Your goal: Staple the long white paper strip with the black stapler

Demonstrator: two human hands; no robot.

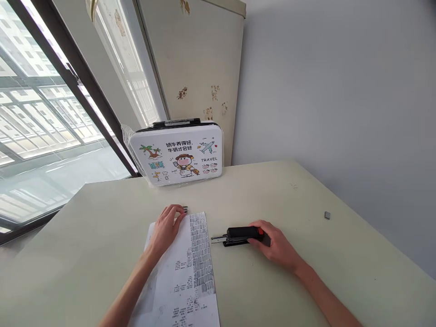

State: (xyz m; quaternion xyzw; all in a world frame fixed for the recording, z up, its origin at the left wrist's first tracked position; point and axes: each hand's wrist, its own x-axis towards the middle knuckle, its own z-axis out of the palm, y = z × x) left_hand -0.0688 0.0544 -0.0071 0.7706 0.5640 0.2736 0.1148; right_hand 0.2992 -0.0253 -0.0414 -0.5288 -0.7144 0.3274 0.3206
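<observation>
A black stapler [243,233] lies on the table, its metal rail sticking out toward the left. My right hand [275,245] is closed around its rear end, beside a red patch. My left hand [166,227] reaches over the top of some printed sheets [200,254], its bent fingertips closed at a few small grey staple strips [185,209]. Part of these strips is hidden behind the fingers. The sheets lie flat, with a dense dark column of print along their right side, and my left forearm crosses them.
A white cartoon-printed case [180,154] in clear plastic stands at the back of the table [272,190]. One small grey block [327,215] lies near the right edge. A wall [334,91] borders the right side, and a window [41,113] is on the left.
</observation>
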